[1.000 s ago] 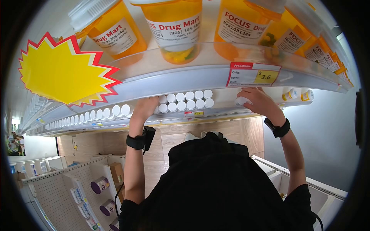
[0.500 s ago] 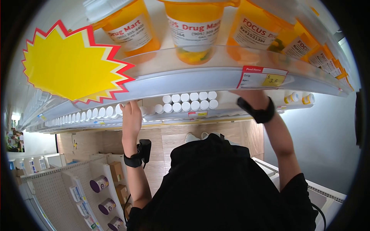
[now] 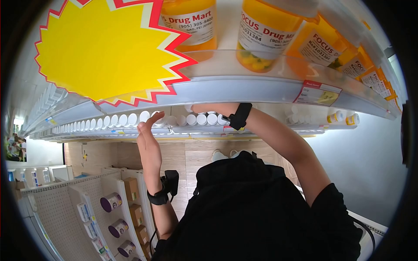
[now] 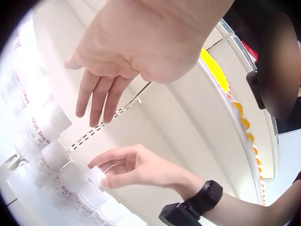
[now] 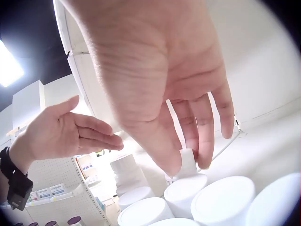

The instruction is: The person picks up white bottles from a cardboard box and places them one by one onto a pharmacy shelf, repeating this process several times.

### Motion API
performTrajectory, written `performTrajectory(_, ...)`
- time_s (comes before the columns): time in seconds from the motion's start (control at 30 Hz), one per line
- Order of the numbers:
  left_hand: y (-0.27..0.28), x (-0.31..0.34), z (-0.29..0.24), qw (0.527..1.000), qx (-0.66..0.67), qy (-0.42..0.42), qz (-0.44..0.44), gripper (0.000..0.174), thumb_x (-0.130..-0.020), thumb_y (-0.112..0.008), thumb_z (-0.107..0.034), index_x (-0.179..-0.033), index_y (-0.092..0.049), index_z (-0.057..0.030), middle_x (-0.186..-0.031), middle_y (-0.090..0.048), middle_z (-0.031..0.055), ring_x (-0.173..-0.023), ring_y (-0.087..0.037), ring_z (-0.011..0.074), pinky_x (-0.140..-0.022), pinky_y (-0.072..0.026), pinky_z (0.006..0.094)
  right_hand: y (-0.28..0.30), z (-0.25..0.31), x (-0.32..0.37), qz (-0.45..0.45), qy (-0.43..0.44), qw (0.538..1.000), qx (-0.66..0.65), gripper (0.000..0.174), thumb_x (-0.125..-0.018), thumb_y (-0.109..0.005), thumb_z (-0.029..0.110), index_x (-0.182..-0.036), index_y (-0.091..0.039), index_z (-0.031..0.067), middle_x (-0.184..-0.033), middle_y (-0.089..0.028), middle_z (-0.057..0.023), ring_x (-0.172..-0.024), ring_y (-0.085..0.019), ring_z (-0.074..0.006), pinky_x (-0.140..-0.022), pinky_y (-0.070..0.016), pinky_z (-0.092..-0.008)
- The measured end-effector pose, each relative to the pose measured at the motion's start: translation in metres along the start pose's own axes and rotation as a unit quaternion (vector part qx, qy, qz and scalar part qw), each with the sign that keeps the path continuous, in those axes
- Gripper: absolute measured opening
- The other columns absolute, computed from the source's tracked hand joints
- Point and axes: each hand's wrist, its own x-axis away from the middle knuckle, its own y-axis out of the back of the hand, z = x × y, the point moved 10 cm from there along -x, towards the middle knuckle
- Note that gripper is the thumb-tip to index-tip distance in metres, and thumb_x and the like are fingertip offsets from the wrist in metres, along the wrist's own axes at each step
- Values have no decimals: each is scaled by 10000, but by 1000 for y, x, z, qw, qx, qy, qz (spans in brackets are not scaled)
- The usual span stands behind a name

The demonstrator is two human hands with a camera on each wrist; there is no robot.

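Note:
White-capped bottles stand in rows on the lower shelf. My right hand, partly hidden by the upper shelf in the head view, pinches a small white bottle between thumb and fingers, beside other labelled bottles. In the right wrist view that hand reaches down over white caps, its thumb and fingertips around the bottle. My left hand is at the shelf front with fingers extended and nothing in it; the left wrist view shows its fingers hanging straight from the palm.
Large orange bottles stand on the upper shelf, whose front edge carries a yellow starburst sign and a price tag. Small orange bottles are at the lower shelf's right. Behind is a pegboard rack.
My right hand has moved left along the lower shelf, from its right part to the bottle rows. My left hand has drawn back from the bottles, and its fingers have straightened. The head view has shifted.

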Motion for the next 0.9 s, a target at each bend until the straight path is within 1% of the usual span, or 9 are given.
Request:
performTrajectory(0.03, 2, 1, -4, 1000, 1, 0, 1, 717, -955, -94, -478, -1076, -608, 8, -1131, -584, 177, -1185, -445, 299, -1072, -174, 378, -7, 1, -2, 34, -7, 999, -4, 130, -655, -571, 75, -778, -608, 57, -654, -590, -133, -565, -523, -304, -520, -395, -399)
performTrajectory(0.17, 10, 4, -14, 1000, 1, -20, 0, 734, -952, -88, -489, -1077, -603, 19, -1134, -585, 169, -1182, -453, 294, -1046, -225, 365, -27, -4, -5, 42, 36, 997, -48, 125, -632, -559, 54, -751, -596, 48, -630, -582, -137, -533, -502, -310, -493, -370, -411)
performTrajectory(0.27, 9, 4, -15, 1000, -9, -24, 2, 742, -950, -81, -493, -1078, -599, 23, -1137, -583, 170, -1182, -454, 297, -1049, -223, 371, -20, -5, -4, -9, 37, 998, -56, 103, -636, -565, 63, -735, -573, 39, -616, -554, -145, -538, -499, -301, -500, -369, -408)
performTrajectory(0.37, 4, 5, -13, 1000, -13, -22, 18, 748, -949, -78, -498, -1082, -595, 25, -1142, -580, 169, -1187, -450, 296, -1053, -220, 372, -21, -9, 1, 28, -5, 997, -66, 83, -659, -543, 58, -735, -553, 25, -637, -535, -162, -577, -516, -302, -526, -386, -391)
performTrajectory(0.43, 0, 6, -12, 999, -12, -23, 30, 748, -949, -79, -500, -1085, -593, 25, -1144, -578, 168, -1189, -448, 296, -1054, -220, 372, -47, -11, 1, 118, 3, 993, -23, 84, -689, -517, 53, -756, -547, 11, -678, -531, -174, -631, -536, -311, -572, -407, -386)
performTrajectory(0.57, -7, 4, -14, 998, -3, -32, 47, 747, -948, -84, -506, -1096, -585, 28, -1146, -575, 173, -1192, -446, 293, -1054, -222, 371, -48, -9, 2, 105, 23, 994, 15, 103, -694, -504, 46, -769, -539, -14, -719, -545, -181, -679, -555, -322, -619, -425, -390)
performTrajectory(0.63, -12, 4, -15, 998, 0, -36, 55, 744, -949, -86, -504, -1098, -582, 30, -1145, -575, 174, -1191, -446, 292, -1053, -224, 370, -44, -8, 4, 123, 8, 992, 28, 119, -742, -529, 72, -811, -564, -19, -763, -574, -183, -721, -573, -331, -655, -442, -391)
performTrajectory(0.77, -21, 6, -21, 997, 2, -38, 68, 718, -959, -89, -473, -1102, -575, 36, -1140, -579, 169, -1182, -454, 292, -1051, -229, 367, 9, -13, 17, 43, -25, 998, 38, 104, -755, -536, 68, -814, -569, -11, -751, -577, -167, -701, -569, -321, -637, -442, -384)
performTrajectory(0.9, -29, 12, -21, 995, 0, -35, 96, 666, -974, -106, -420, -1101, -574, 37, -1130, -583, 175, -1160, -473, 289, -1041, -248, 356, 87, -26, 69, -58, -61, 995, 49, 84, -773, -546, 62, -819, -575, -1, -734, -581, -144, -674, -563, -307, -612, -440, -375)
